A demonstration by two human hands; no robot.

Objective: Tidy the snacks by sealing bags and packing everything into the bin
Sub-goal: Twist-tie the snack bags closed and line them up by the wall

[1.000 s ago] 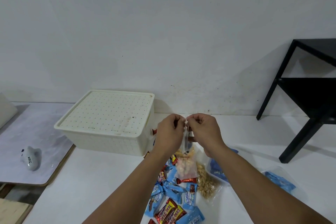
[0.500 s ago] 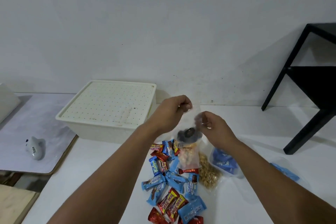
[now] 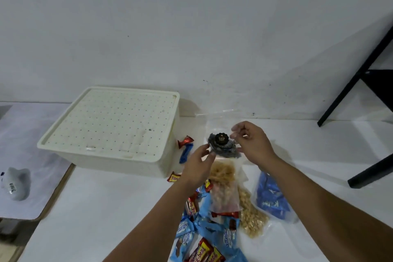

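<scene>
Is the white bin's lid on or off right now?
On. The perforated lid lies flat across the bin, covering its whole top.

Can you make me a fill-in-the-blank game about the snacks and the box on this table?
1. The white bin has its lid ____.
2. The clear bag between the left hand and the right hand bears a round ____ sticker.
3. The blue snack bag lies to the ____ of the peanut bag.

Missing words: on; black; right
</scene>
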